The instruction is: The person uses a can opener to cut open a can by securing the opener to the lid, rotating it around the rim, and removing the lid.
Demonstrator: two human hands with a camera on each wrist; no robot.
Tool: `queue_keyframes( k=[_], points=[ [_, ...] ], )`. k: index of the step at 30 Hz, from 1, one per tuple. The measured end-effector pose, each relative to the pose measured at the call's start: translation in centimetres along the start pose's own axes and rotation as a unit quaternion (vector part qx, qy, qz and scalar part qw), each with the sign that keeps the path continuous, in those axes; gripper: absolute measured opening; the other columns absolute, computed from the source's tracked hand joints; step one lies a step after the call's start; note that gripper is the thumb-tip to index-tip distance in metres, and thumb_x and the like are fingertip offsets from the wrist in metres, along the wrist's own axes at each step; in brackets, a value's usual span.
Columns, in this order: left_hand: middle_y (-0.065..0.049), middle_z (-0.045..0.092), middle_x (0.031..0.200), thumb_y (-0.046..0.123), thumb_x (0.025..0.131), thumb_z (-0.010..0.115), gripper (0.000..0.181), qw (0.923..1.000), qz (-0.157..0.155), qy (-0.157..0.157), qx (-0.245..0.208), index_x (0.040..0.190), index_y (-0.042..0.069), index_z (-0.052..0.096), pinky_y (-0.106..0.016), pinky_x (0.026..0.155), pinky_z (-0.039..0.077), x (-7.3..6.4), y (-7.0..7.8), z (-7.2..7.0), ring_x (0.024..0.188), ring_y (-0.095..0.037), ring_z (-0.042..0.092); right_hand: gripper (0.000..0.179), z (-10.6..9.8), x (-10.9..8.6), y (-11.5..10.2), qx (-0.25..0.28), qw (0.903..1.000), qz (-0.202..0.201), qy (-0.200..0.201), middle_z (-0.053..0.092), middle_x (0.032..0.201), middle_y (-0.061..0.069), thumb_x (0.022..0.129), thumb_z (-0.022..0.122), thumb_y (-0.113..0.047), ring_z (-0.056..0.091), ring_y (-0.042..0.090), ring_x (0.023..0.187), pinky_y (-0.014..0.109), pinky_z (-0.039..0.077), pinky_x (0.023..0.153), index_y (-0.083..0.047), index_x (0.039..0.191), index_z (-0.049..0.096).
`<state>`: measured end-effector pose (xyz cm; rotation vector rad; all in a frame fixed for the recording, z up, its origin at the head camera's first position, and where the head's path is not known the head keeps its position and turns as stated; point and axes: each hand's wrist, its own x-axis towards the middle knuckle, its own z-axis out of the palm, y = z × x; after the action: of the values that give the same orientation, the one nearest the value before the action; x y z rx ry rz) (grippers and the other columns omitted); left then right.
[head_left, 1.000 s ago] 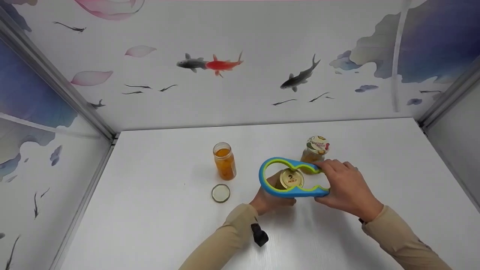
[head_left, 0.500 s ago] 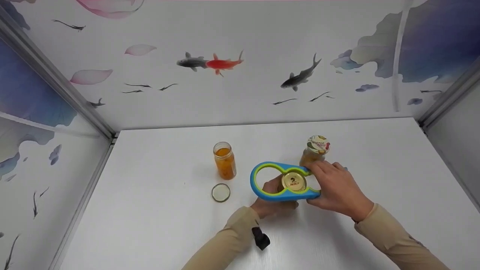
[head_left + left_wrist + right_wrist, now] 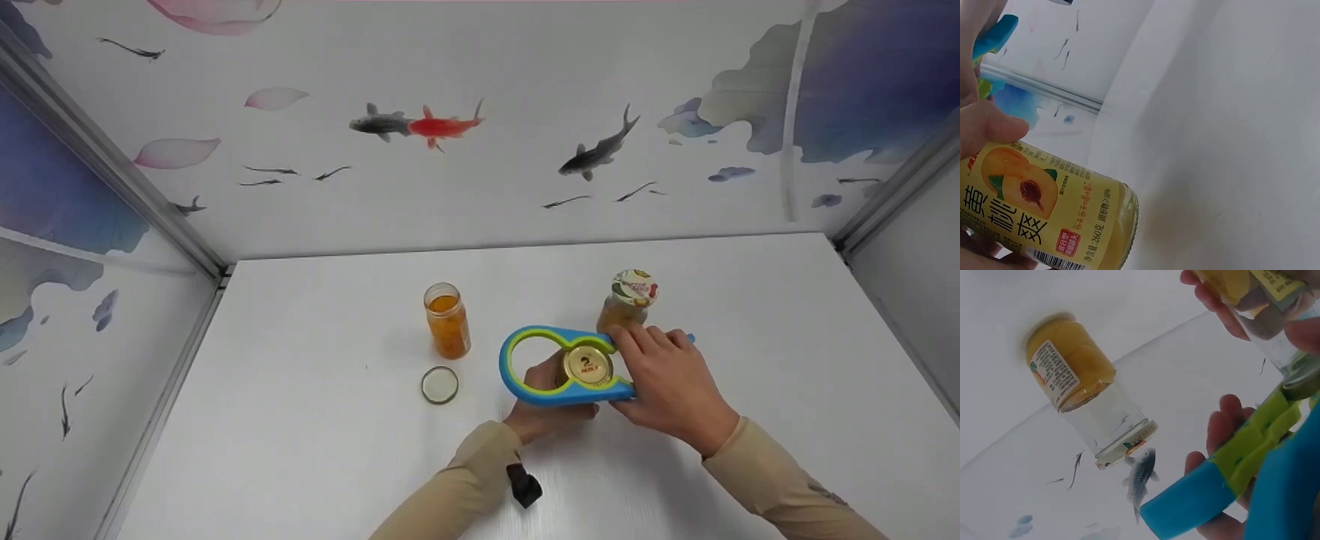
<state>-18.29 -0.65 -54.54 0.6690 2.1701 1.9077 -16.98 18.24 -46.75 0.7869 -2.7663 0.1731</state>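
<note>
My left hand (image 3: 541, 421) holds a glass jar (image 3: 1044, 208) of yellow peaches around its side, its label showing in the left wrist view. The jar's gold lid (image 3: 589, 365) faces up in the head view. A blue jar opener (image 3: 559, 397) with a green toothed inner edge surrounds this lid at its narrower section. Its two arms are gripped by my right hand (image 3: 671, 382), thumb on the near side and fingers on the far side. The opener's wide loop points left, over part of the left hand.
Behind the right hand stands a capped peach jar (image 3: 622, 311) with a patterned lid. To the left are an uncapped jar (image 3: 450, 336) of orange contents and a loose lid (image 3: 439, 385) lying in front of it. A printed wall (image 3: 465, 202) borders the table's back.
The right hand has shifted the opener left and slightly nearer, bringing its green teeth against the gold lid. In the last half second both hands have barely moved.
</note>
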Motion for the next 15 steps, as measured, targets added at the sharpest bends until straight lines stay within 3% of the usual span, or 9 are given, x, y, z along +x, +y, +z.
queue_keyframes(
  k=[8, 15],
  points=[
    [0.006, 0.058, 0.130, 0.009, 0.074, 0.080, 0.069, 0.9989, -0.030, -0.017, 0.031, 0.136, 0.008, 0.049, -0.030, 0.105, 0.036, -0.41, 0.79, -0.09, 0.119, -0.006, 0.050, 0.048, 0.22, -0.18, -0.66, -0.041, 0.9991, 0.003, 0.006, 0.053, 0.079, 0.011, 0.065, 0.080, -0.020, 0.061, 0.027, 0.067, 0.046, 0.056, 0.069, 0.001, 0.098, 0.052],
    [0.000, 0.058, 0.131, 0.004, 0.074, 0.079, 0.069, 0.9976, -0.011, -0.052, 0.044, 0.136, 0.005, 0.048, -0.029, 0.106, 0.035, -0.25, 0.63, -0.42, 0.121, -0.008, 0.050, 0.041, 0.42, -0.29, -0.60, -0.037, 0.9991, -0.011, 0.021, 0.055, 0.074, 0.009, 0.065, 0.078, -0.015, 0.060, 0.025, 0.058, 0.042, 0.056, 0.060, -0.001, 0.094, 0.053]
  ],
)
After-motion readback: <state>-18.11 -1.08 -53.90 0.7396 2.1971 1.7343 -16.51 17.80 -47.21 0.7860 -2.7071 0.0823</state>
